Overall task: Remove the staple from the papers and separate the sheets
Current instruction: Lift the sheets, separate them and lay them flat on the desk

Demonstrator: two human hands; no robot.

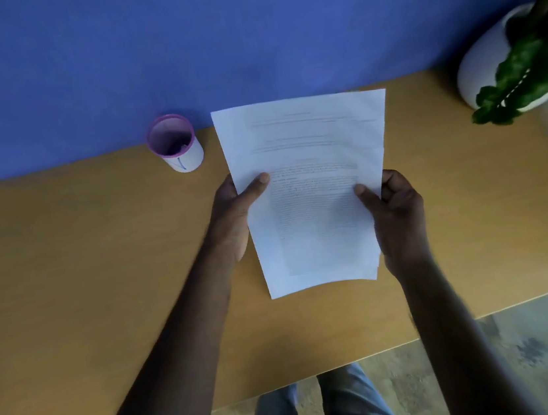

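The left hand [232, 219] and the right hand [397, 213] each hold one side of the papers [311, 189], thumbs on top, above the tabletop [83, 265]. Past the left hand stands a cup [176, 143]. Far off beyond the right hand sits a plant pot [485, 57].

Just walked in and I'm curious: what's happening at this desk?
A person is holding a small stack of printed papers above a wooden desk. The left hand grips the left edge and the right hand grips the right edge, thumbs on top. The sheets are together; no staple can be made out. A small cup and a potted plant stand at the back.
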